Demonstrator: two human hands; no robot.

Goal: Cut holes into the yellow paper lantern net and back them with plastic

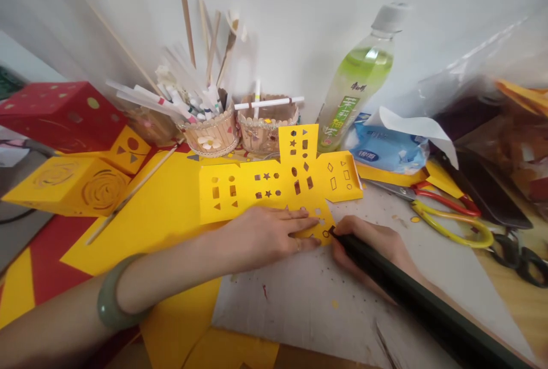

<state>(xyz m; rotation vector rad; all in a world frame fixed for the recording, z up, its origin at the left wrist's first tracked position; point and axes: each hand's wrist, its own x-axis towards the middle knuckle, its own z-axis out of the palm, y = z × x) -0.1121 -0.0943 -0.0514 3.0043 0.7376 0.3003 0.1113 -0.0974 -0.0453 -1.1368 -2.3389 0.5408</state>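
A yellow cross-shaped card cut-out (248, 172) lies flat, with small stars, triangles, rectangles and other shapes cut through it. Pencil-like outlines show on its right flap. My left hand (274, 235) rests palm down on its lower part, fingers stretched out; a green bangle (115, 295) circles the wrist. Close by on the right, my right hand (368, 240) is closed around a long dark pen-like tool (385, 272). The tool's tip meets the card's lower flap beside a small drawn outline; the tip's exact kind is too small to tell.
Under the card is a grey board (274, 306). Behind stand a green drink bottle (363, 72), a blue tissue pack (385, 146) and wooden pots of markers (209, 135). Scissors (454, 221) lie right; a red box (64, 115) and yellow box (72, 183) sit left.
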